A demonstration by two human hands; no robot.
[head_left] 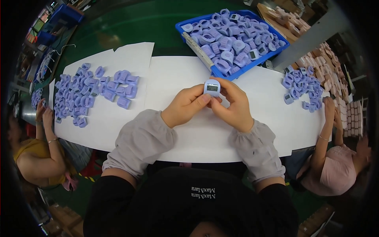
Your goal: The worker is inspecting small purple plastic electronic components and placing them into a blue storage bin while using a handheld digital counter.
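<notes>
A small lavender plastic device (212,87) with a rounded top and a little grey display is held upright above the white-covered table, its display facing me. My left hand (184,106) grips it from the left, with the thumb at its lower edge. From the other side my right hand (238,106) is closed on it too, fingers behind and thumb near its base. Parts of the fingers behind the device are hidden. Grey sleeve covers sit on both my forearms.
A blue tray (261,60) heaped with similar lavender pieces stands beyond my hands. Loose lavender pieces (81,93) spread at the left, and another pile (303,85) lies at the right. A grey post (302,39) rises beside the tray. People sit working at both sides.
</notes>
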